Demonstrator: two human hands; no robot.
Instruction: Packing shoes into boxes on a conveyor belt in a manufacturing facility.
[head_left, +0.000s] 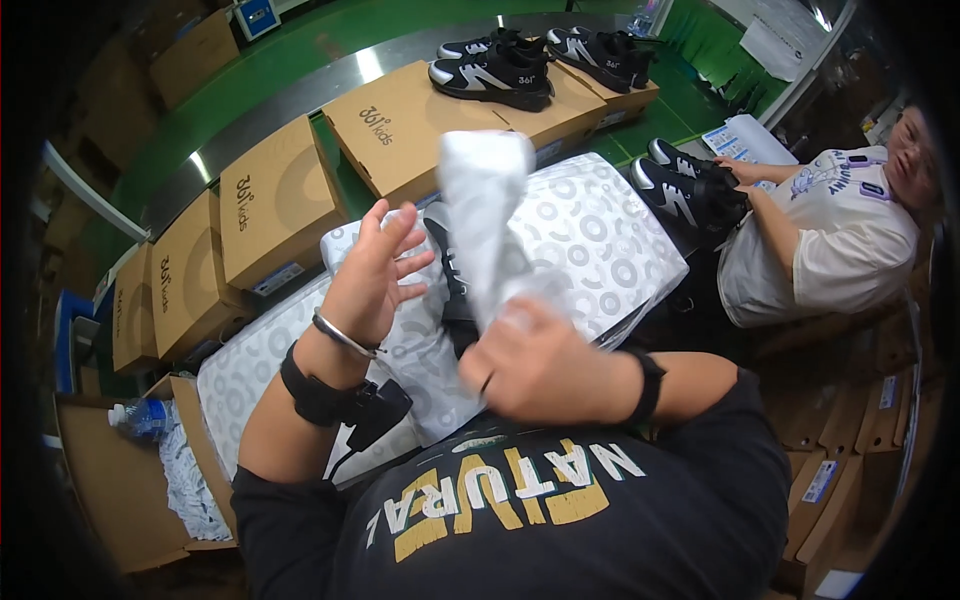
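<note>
Green floor (300, 55) runs across the top of view, crossed by a curved grey metal conveyor strip (330, 85) carrying bright overhead-light reflections. Closed brown cardboard boxes (275, 200) line the near edge of the strip; more stand on the floor at the upper left corner (195, 50). Flattened cardboard stacks (850, 440) fill the right side, which is dim.

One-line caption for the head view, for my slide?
Right hand grips crumpled white paper, left hand open over patterned tissue sheets, beside shoe boxes.
</note>
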